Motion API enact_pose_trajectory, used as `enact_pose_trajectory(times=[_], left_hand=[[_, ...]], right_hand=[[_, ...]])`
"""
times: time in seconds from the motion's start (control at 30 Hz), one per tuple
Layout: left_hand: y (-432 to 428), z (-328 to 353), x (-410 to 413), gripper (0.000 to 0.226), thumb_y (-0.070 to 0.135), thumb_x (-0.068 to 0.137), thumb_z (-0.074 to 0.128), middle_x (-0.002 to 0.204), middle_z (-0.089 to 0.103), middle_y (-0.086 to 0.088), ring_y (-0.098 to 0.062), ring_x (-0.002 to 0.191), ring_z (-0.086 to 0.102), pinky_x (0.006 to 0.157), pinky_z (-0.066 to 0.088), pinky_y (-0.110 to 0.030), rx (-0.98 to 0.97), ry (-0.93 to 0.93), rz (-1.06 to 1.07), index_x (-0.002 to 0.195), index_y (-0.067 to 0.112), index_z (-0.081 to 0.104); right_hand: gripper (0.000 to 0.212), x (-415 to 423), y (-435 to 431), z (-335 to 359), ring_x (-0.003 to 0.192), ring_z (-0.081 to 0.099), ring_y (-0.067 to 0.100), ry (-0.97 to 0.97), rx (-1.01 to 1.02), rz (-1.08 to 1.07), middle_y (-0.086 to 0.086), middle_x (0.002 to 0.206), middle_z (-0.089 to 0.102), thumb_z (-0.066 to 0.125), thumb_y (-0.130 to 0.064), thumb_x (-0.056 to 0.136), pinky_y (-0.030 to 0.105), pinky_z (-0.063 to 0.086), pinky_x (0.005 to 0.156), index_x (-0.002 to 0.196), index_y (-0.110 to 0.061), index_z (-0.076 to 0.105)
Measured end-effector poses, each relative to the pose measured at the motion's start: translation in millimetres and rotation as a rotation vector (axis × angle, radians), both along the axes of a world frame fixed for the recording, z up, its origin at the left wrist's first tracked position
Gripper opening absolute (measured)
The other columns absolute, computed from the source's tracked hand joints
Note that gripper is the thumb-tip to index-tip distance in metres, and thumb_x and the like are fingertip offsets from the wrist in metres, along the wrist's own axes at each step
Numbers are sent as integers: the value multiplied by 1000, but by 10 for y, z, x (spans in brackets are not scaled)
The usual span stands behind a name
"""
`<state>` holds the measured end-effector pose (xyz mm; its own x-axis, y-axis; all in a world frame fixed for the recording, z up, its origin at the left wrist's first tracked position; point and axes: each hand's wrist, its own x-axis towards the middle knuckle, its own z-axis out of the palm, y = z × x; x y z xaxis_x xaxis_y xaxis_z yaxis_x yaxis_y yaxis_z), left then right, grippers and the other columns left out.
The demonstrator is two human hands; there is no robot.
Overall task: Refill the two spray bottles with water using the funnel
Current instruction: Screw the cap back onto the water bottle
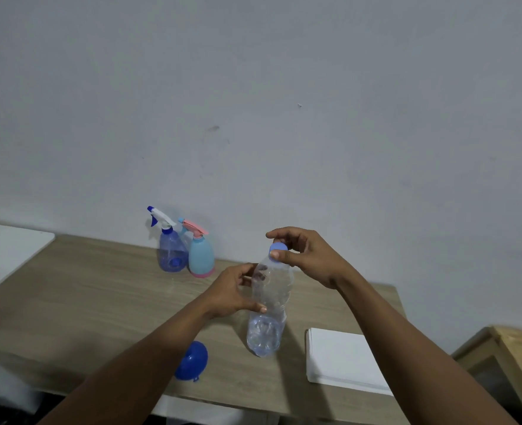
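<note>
1. Two spray bottles stand upright at the far edge of the wooden table (84, 296), close to the wall and touching each other. We note a clear blue spray bottle (171, 256) with a white and blue trigger head on the left. On the right is a pale blue spray bottle (201, 256) with a pink trigger head and a pink base. Both trigger heads are in place.
2. We see a clear water bottle (268, 317) near the middle of the table, roughly upright, with water in its lower part. We cannot tell whether its base rests on the table.
3. The left hand (233, 291) grips the water bottle around its mid-body, fingers and thumb curled round it.
4. The right hand (308, 256) pinches the blue cap (278, 248) on the bottle neck between thumb and fingertips.
5. The blue funnel (192, 360) lies on the near part of the table, left of the water bottle and partly hidden by the left forearm.
6. We note a white flat stack (342, 360) at the near right of the table, and a wooden box frame (517, 357) beyond the right edge.
</note>
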<state>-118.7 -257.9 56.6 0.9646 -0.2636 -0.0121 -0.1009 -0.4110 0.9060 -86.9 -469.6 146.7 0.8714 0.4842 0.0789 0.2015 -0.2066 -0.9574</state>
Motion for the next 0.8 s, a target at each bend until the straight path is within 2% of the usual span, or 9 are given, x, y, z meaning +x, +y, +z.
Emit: enact_pose_trajectory(times=[0.03, 0.1, 0.17, 0.33, 0.47, 0.53, 0.63, 0.7, 0.8], left_hand=[[-3, 11, 3, 85, 15, 60, 95, 118, 68, 8, -3, 108, 64, 91, 55, -24, 6, 1, -13, 134, 29, 56], [-8, 54, 15, 84, 19, 62, 94, 118, 66, 12, -4, 107, 64, 87, 54, -19, 27, 5, -45, 133, 35, 52], [0, 96, 33, 78, 23, 63, 93, 115, 64, 15, -3, 104, 62, 79, 51, -11, 74, 6, -68, 127, 39, 51], [-17, 97, 54, 81, 27, 61, 94, 114, 63, 14, -5, 104, 63, 82, 52, -17, 77, 1, -59, 128, 39, 50], [-39, 52, 50, 85, 27, 59, 95, 116, 63, 12, -7, 105, 62, 85, 54, -22, 62, -8, -48, 131, 36, 50], [-39, 46, 52, 84, 28, 60, 95, 116, 63, 12, -7, 105, 63, 86, 55, -23, 70, -1, -53, 130, 38, 50], [-29, 74, 62, 78, 27, 62, 93, 115, 63, 15, -6, 104, 62, 82, 52, -17, 74, 11, -67, 125, 42, 50], [-18, 94, 67, 77, 27, 63, 93, 115, 63, 16, -5, 104, 62, 79, 51, -15, 82, 11, -66, 125, 41, 50], [-15, 63, 76, 79, 27, 61, 94, 115, 64, 12, -6, 103, 63, 79, 53, -16, 83, -4, -54, 124, 43, 50]], right_hand=[[30, 4, -22, 22, 97, 65, 8, 10, -17, 21, -8, 108, 70, 75, -19, 90, 26, 53, 83, 120, -20, 71], [29, 22, -51, 40, 112, 65, 8, 6, -70, 61, -9, 120, 71, 71, -23, 93, 29, 53, 96, 122, -22, 71], [26, 29, -40, 39, 115, 64, 9, -11, -103, 71, -9, 122, 70, 70, -24, 93, 32, 50, 104, 119, -20, 72], [21, 33, 14, -40, 100, 69, 11, -75, -67, -25, -7, 105, 75, 81, -20, 84, 35, 54, 95, 103, -15, 74], [29, 11, 64, -154, 87, 68, 10, -103, 20, -125, -3, 93, 75, 90, -13, 71, 30, 54, 82, 94, -7, 72], [29, 5, 52, -148, 91, 69, 12, -96, 31, -116, -3, 97, 75, 88, -14, 74, 29, 54, 84, 100, -10, 74], [31, 20, -18, -88, 106, 67, 15, -39, 7, -11, -2, 112, 71, 76, -20, 89, 28, 53, 95, 120, -18, 73], [27, 30, -23, -60, 107, 67, 14, -49, -17, 5, -3, 115, 71, 73, -19, 91, 29, 54, 97, 118, -15, 73], [21, 18, 26, -77, 101, 69, 18, -79, -17, -60, -4, 105, 75, 79, -16, 85, 34, 56, 90, 105, -12, 73]])
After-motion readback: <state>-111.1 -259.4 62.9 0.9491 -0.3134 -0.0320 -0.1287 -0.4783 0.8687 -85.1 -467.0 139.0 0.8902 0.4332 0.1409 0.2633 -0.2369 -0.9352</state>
